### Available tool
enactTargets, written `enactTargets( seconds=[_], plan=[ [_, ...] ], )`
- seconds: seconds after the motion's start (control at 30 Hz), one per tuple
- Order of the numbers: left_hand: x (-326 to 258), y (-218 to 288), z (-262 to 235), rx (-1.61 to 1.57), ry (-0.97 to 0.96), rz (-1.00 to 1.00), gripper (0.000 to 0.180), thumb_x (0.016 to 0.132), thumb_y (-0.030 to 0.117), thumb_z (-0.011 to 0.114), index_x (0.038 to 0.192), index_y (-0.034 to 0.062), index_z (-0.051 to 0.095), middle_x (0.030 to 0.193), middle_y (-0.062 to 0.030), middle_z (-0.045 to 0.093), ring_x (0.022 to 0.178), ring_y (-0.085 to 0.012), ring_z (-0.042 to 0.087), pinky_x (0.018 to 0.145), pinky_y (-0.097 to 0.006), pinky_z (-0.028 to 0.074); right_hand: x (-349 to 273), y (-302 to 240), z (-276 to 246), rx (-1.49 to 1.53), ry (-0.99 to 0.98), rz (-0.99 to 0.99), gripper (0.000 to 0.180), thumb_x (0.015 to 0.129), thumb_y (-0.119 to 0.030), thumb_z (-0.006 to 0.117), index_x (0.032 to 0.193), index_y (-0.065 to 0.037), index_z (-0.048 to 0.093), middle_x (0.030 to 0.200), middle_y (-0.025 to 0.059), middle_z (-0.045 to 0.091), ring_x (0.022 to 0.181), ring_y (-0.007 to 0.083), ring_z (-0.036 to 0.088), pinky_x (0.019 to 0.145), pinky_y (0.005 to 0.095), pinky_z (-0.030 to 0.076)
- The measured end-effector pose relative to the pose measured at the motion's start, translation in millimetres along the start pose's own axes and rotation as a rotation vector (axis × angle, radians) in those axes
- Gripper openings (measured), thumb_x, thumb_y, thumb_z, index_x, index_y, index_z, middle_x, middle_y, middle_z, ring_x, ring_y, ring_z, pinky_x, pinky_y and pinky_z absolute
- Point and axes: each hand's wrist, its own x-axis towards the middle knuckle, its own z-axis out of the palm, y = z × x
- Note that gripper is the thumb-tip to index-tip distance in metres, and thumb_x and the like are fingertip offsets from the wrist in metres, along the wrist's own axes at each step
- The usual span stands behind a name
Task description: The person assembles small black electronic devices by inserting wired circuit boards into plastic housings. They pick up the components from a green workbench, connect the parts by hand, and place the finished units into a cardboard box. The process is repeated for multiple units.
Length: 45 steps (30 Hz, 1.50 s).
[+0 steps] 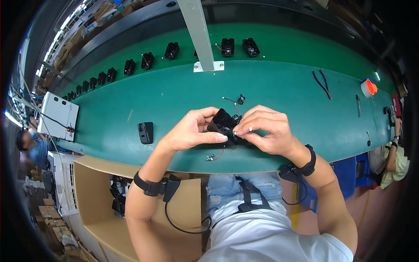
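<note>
My left hand [192,129] is wrapped round a black plastic housing [221,121], its thumb along the near side. My right hand [266,129] is closed in a pinch at the housing's open right side. A small white-tipped part shows at those fingertips, too small to name. Beyond the hands lies a small black part with a red wire [240,99]. A similar small piece with a red wire [211,157] rests near the table's front edge. To the left of my left hand lies a black rectangular cover [145,132].
Black housings [171,50] stand in a row on the far green strip, behind a metal post [198,30]. Pliers [322,84], an orange-and-white tape roll [369,88] and a grey box [58,115] are on the table. A cardboard box [100,214] with black parts stands below. Other people are at both sides.
</note>
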Motion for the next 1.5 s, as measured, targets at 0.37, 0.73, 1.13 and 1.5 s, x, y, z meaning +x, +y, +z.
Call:
enactTargets(
  seconds=[0.37,0.73,1.13,1.5],
  plan=[
    [5.2,-1.9,1.0,-0.065,-0.118,-0.054,0.046,0.088,0.015,0.077,0.126,-0.003,0.058,0.112,-0.0058,0.067,0.1,-0.0101,0.061,0.09,-0.027,0.05,-4.9,-9.7,5.6,-0.201,-0.019,-0.073,0.023,0.064,0.008,0.076,0.082,-0.006,0.071,0.087,0.0038,0.073,0.081,0.0244,0.068,0.073,0.0334,0.057],
    [9.1,2.5,25.7,-0.195,0.12,-0.103,0.044,0.095,0.038,0.068,0.117,0.0005,0.061,0.097,-0.0052,0.07,0.079,-0.0086,0.065,0.068,-0.021,0.048,-3.3,-6.1,-11.7,0.141,-0.051,0.342,0.046,0.074,-0.011,0.084,0.115,0.0,0.066,0.114,0.0111,0.066,0.115,0.0293,0.064,0.096,0.0381,0.053],
    [6.7,8.8,30.3,-0.141,0.137,-0.14,0.085,0.095,0.044,0.066,0.148,-0.0078,0.024,0.086,-0.013,0.07,0.067,-0.0151,0.069,0.057,-0.021,0.047,-8.8,13.7,-7.2,0.878,-0.158,0.725,0.013,0.082,-0.005,0.078,0.09,0.004,0.073,0.147,0.0192,0.049,0.123,0.0223,0.056,0.102,0.0328,0.044],
    [-75.4,60.7,-37.2,1.194,0.499,-0.162,0.068,0.086,0.049,0.07,0.134,0.003,0.055,0.121,-0.0223,0.064,0.115,-0.0366,0.06,0.096,-0.043,0.048,62.4,104.6,-119.8,-0.736,-0.218,0.399,0.027,0.073,-0.02,0.082,0.093,-0.002,0.077,0.138,0.0166,0.057,0.118,0.0369,0.059,0.102,0.042,0.047]
  ],
)
